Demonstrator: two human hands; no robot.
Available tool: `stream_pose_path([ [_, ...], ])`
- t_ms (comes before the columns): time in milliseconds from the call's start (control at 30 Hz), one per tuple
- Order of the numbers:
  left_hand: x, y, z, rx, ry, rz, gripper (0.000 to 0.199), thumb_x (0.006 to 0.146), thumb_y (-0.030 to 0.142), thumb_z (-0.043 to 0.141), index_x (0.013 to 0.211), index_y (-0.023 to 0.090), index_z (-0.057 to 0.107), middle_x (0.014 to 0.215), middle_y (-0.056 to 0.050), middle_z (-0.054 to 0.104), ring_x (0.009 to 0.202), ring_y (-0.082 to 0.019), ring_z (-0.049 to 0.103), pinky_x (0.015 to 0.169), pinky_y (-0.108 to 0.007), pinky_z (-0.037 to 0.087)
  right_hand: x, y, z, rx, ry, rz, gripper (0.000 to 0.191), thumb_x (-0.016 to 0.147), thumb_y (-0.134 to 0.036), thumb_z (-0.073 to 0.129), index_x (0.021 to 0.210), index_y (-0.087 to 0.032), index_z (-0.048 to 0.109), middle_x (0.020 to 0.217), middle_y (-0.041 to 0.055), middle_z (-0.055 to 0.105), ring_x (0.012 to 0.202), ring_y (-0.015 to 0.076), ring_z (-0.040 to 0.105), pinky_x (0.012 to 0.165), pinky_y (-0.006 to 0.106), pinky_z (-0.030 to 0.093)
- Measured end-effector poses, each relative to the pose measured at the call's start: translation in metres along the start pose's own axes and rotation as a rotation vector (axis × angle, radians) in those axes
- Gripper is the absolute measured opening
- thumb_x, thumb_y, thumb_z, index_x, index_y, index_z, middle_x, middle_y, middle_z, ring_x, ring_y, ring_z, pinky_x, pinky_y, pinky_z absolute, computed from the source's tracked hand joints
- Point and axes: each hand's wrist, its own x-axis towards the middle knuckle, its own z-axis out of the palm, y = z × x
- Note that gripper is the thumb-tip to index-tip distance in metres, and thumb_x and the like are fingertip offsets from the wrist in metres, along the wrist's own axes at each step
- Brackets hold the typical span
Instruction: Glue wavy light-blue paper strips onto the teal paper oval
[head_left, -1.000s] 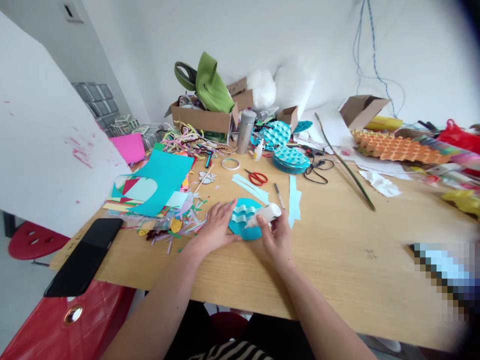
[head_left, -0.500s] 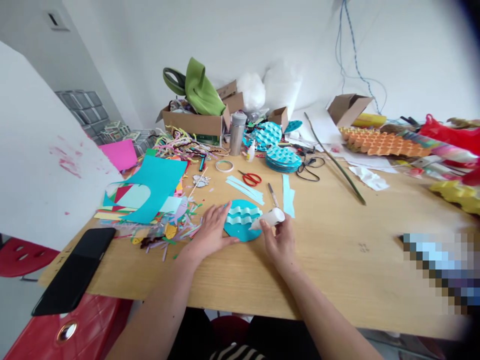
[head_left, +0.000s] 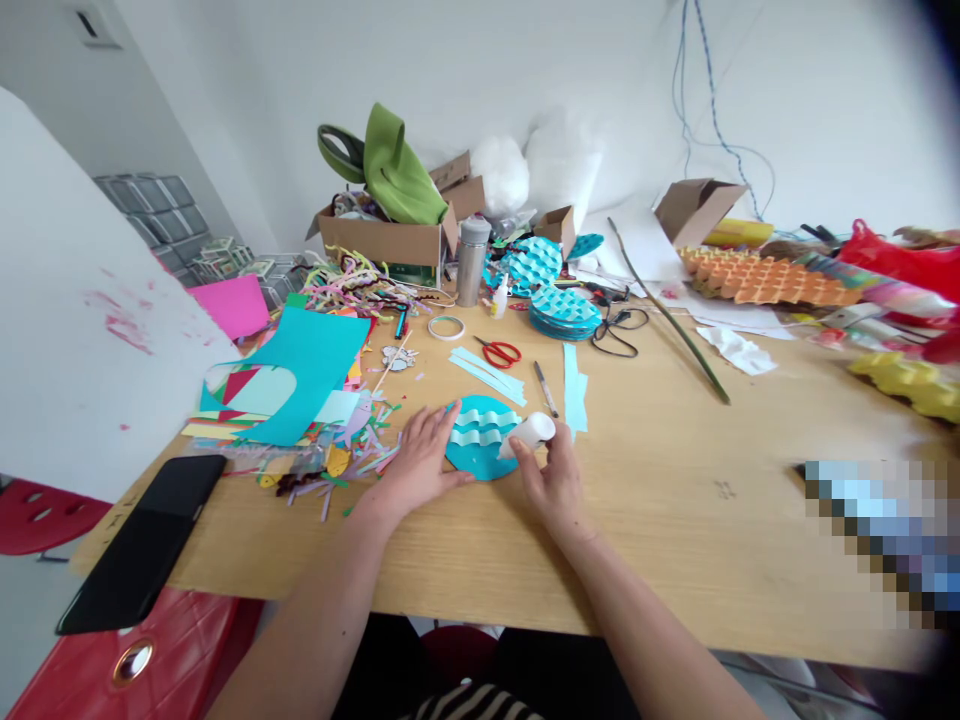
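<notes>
A teal paper oval (head_left: 480,465) lies on the table with two wavy rows of pale paper strip (head_left: 484,419) across it. My left hand (head_left: 422,455) rests flat on the oval's left edge, fingers stretched out. In my right hand (head_left: 553,480) is a white glue bottle (head_left: 535,430), tilted with its nozzle down at the oval's lower right. Whether the tip touches the paper I cannot tell. Beyond the oval lie loose pale paper strips (head_left: 487,376), red-handled scissors (head_left: 501,352) and a pen (head_left: 546,390). More pale strips (head_left: 575,390) lie to the right.
Teal sheets (head_left: 315,350) and paper scraps (head_left: 367,440) cover the table's left side, near a black phone (head_left: 150,540). At the back stand a stack of decorated ovals (head_left: 564,315), a steel bottle (head_left: 472,265) and a cardboard box (head_left: 382,240). A long stick (head_left: 667,310) lies right.
My right hand and the glue bottle have shifted slightly left over the oval. My left hand keeps its place on the paper. The whole view has moved a little.
</notes>
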Motion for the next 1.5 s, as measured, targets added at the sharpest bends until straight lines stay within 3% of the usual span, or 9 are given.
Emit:
stream_pose_path([
  [333,0.0002,-0.0015,0.0018,-0.005,0.013,0.018,0.102,0.075,0.043,0.074,0.153,0.025,0.011,0.156,-0.013,0.028,0.145,-0.033,0.016,0.116,-0.052,0.02,-0.0011,-0.0013,0.0011,0.017,-0.015,-0.017,0.019,0.089,-0.033,0.057,0.102,-0.021,0.05,0.081,0.0007,0.056,0.071,0.0168,0.054,0.063,0.031,0.046],
  [567,0.0005,-0.0016,0.0026,-0.013,0.009,0.007,0.102,0.075,0.044,0.074,0.153,0.026,0.011,0.155,-0.012,0.028,0.145,-0.034,0.016,0.115,-0.052,0.021,-0.0023,-0.0021,0.0013,0.008,-0.014,0.013,0.021,0.088,-0.034,0.057,0.103,-0.021,0.05,0.08,0.0006,0.055,0.067,0.0161,0.053,0.053,0.027,0.041],
  [767,0.0001,-0.0029,0.0029,-0.009,0.012,0.012,0.102,0.075,0.045,0.074,0.153,0.025,0.011,0.155,-0.013,0.028,0.145,-0.034,0.016,0.115,-0.053,0.021,-0.0004,-0.0028,0.0014,0.008,-0.01,-0.007,0.019,0.088,-0.034,0.057,0.1,-0.021,0.05,0.078,-0.0004,0.054,0.066,0.0153,0.052,0.058,0.029,0.044],
  [1067,0.0003,-0.002,0.0024,-0.008,0.011,0.007,0.101,0.076,0.045,0.073,0.153,0.026,0.011,0.155,-0.013,0.029,0.145,-0.034,0.017,0.115,-0.054,0.021,-0.0012,-0.004,-0.0017,-0.021,0.031,0.053,0.023,0.088,-0.037,0.057,0.104,-0.02,0.051,0.078,-0.0006,0.053,0.056,0.0121,0.042,0.046,0.025,0.034],
  [1500,0.0002,-0.0032,0.0045,0.004,0.021,0.01,0.103,0.074,0.044,0.075,0.153,0.024,0.011,0.155,-0.013,0.029,0.145,-0.034,0.017,0.115,-0.052,0.021,-0.0018,0.0004,0.0009,0.024,-0.031,0.051,0.019,0.087,-0.036,0.058,0.097,-0.021,0.049,0.077,-0.0011,0.052,0.061,0.0138,0.048,0.05,0.026,0.039],
])
